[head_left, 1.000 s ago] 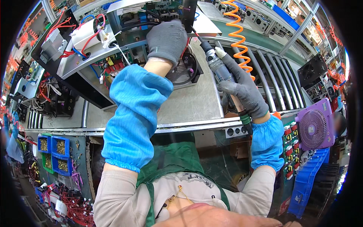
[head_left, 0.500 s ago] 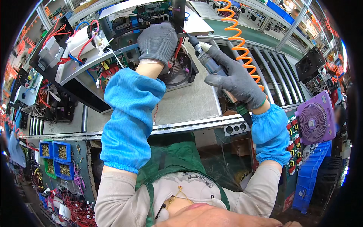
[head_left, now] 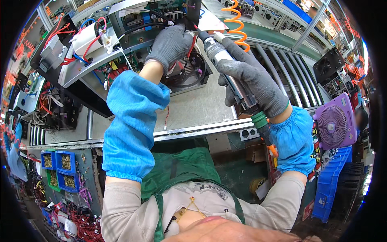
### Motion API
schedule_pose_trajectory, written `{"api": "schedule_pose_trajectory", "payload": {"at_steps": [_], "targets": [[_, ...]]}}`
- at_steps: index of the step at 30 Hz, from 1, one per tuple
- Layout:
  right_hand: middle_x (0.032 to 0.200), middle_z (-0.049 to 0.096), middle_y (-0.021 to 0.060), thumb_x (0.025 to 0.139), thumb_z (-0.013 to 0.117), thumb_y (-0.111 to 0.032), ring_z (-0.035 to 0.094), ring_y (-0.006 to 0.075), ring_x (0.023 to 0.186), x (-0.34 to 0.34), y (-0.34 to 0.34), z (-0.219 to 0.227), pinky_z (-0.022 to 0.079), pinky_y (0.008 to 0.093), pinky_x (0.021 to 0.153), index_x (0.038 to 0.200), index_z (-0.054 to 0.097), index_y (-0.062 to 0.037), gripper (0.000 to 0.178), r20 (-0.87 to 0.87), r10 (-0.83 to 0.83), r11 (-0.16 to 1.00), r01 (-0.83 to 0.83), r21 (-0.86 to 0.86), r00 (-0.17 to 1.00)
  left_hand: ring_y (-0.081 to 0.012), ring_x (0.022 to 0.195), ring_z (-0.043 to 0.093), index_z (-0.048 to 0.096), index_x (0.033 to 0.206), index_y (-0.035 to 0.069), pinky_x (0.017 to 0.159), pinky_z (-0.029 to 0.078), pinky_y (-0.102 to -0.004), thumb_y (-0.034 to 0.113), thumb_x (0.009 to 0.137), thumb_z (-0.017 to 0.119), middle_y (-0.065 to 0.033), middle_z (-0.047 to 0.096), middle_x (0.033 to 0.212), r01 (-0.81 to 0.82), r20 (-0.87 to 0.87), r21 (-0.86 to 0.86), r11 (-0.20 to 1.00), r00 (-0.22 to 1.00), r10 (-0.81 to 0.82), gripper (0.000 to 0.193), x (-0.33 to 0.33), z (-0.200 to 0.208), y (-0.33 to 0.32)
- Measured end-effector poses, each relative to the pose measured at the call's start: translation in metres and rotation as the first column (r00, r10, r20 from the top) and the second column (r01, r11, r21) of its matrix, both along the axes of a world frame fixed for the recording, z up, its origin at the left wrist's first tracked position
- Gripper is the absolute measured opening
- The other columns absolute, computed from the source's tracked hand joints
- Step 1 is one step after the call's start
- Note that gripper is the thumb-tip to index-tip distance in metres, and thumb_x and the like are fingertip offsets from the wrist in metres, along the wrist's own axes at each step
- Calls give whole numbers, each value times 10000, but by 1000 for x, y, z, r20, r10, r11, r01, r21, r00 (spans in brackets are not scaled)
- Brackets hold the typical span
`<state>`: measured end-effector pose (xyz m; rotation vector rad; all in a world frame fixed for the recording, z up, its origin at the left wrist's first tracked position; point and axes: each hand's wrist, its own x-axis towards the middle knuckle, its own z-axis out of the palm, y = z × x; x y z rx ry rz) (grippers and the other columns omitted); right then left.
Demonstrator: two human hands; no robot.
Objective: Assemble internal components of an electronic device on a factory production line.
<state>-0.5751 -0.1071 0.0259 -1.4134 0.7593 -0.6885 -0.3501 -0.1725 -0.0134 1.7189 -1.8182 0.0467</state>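
Note:
My right hand (head_left: 258, 78), in a grey glove, wraps around a silver air screwdriver (head_left: 219, 54) with a green collar at its rear. The thin bit points up and left at an upright dark metal panel of the open equipment chassis (head_left: 137, 40). Close to that bit, my gloved left hand (head_left: 169, 46) reaches into the chassis with its fingers curled together. Whatever sits between those fingertips is hidden. Around it are black cables (head_left: 145, 28), a green circuit board (head_left: 171, 7) and a white cylinder (head_left: 86, 42) with red and blue wires.
An orange coiled hose (head_left: 238, 28) hangs near the screwdriver. Metal rollers (head_left: 282, 68) run to the right of the bench. A purple fan (head_left: 334, 125) stands at the right, above a blue tray (head_left: 330, 185). Blue bins (head_left: 65, 161) of small fasteners lie at the lower left.
My right hand has rolled round the screwdriver, so more of its silver body and rear end show. My left fingers have shifted slightly and now point further right, toward the bit.

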Motion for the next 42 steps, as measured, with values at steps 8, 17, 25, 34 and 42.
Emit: {"api": "schedule_pose_trajectory", "payload": {"at_steps": [8, 17, 25, 34, 42], "targets": [[772, 561, 93, 814, 605, -213, 574, 142, 489, 5, 7, 10, 513, 254, 435, 1433, 296, -85, 703, -22, -25, 999, 24, -23, 999, -346, 812, 615, 611, 1057, -3, 749, 472, -395, 324, 878, 492, -239, 635, 860, 125, -1, 53, 991, 992, -125, 391, 15, 6, -5], [821, 571, 147, 819, 618, -230, 600, 193, 484, 5, -2, 2, 520, 300, 431, 1410, 282, -14, 713, 0, -14, 994, 14, -110, 1000, -247, 764, 596, 612, 1098, 25, 732, 480, -329, 285, 871, 522, -171, 649, 871, 200, -252, 223, 954, 957, -142, 357, 16, 17, 1], [797, 567, 130, 811, 633, -226, 597, 183, 484, 7, -1, 5, 504, 295, 423, 1390, 323, -17, 689, -29, -13, 997, 11, -76, 999, -279, 790, 618, 637, 989, 31, 702, 501, -363, 238, 879, 488, -162, 621, 866, 244, -43, 227, 943, 970, -241, 278, 20, 17, -7], [1118, 528, 107, 860, 561, -329, 568, 127, 692, -3, -5, -15, 493, 247, 488, 1381, 381, -73, 608, -85, 91, 941, -113, -319, 992, -248, 789, 609, 603, 987, 14, 686, 471, -307, 269, 896, 479, -181, 617, 860, 323, -40, -52, 945, 945, -325, 298, 28, -2, -1], [1223, 494, 61, 833, 568, -321, 487, 130, 986, -29, 30, -163, 399, 239, 842, 1456, 259, -71, 738, -115, 125, 977, -102, 187, 985, -234, 859, 603, 599, 1070, 25, 762, 525, -355, 309, 914, 531, -126, 604, 940, 482, -816, -206, 852, -564, 122, 331, 102, -168, 123]]}}
